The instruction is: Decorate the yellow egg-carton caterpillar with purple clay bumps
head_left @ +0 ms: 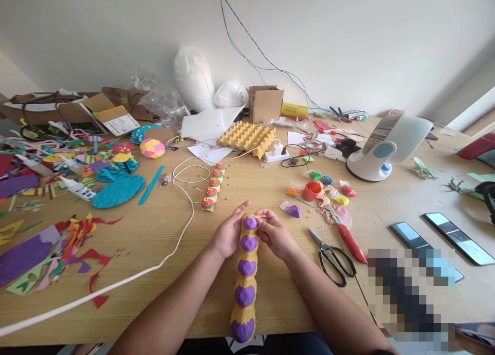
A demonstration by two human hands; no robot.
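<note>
A strip cut from a yellow egg carton runs lengthwise in front of me, its near end at the table's front edge. Purple clay covers its several bumps. My left hand cups the far end from the left, some fingers hidden behind it. My right hand is closed at the same end, thumb and fingertips pressed at the farthest purple bump. Beyond my hands stands another egg carton strip with red and green clay on its bumps. A bag of purple clay lies to the right.
Black scissors, a red-handled knife and a red cup are on the right, with phones farther out. A white cable crosses the left side. Paper scraps, a yellow egg tray and a fan stand around.
</note>
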